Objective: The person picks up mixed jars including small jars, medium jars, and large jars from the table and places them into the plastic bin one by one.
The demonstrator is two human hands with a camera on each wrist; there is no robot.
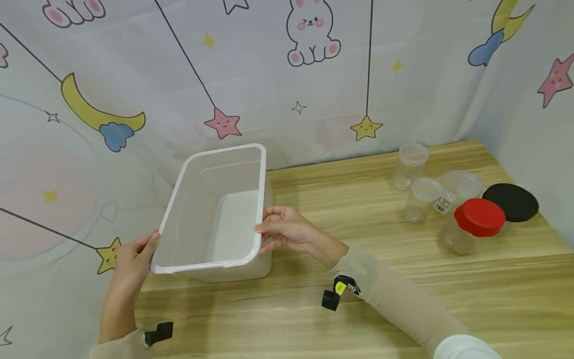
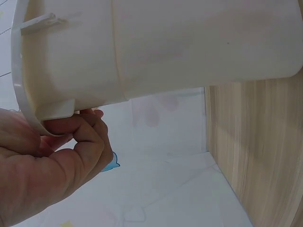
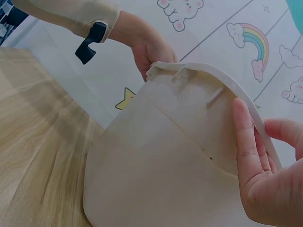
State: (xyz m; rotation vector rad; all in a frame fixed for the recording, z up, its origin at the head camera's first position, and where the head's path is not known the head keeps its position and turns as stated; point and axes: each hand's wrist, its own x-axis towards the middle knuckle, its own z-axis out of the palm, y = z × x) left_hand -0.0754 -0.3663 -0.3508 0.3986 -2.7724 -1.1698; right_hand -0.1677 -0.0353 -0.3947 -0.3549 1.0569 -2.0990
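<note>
A white rectangular plastic tub (image 1: 235, 219) stands at the left of the wooden table, its open top tipped toward me and nothing inside. My left hand (image 1: 133, 262) grips the rim at the near left corner; in the left wrist view the fingers (image 2: 92, 137) curl under the lip. On the right side my right hand (image 1: 289, 229) pinches the rim, thumb over the edge and fingers along the outer wall. That grip shows in the right wrist view, with the fingers (image 3: 247, 142) against the outside of the tub (image 3: 156, 161).
Clear plastic jars (image 1: 410, 167) cluster at the table's right, one with a red lid (image 1: 480, 217), one by a black lid (image 1: 511, 202). A printed curtain (image 1: 269, 89) hangs behind and at both sides of the wooden table (image 1: 341, 199).
</note>
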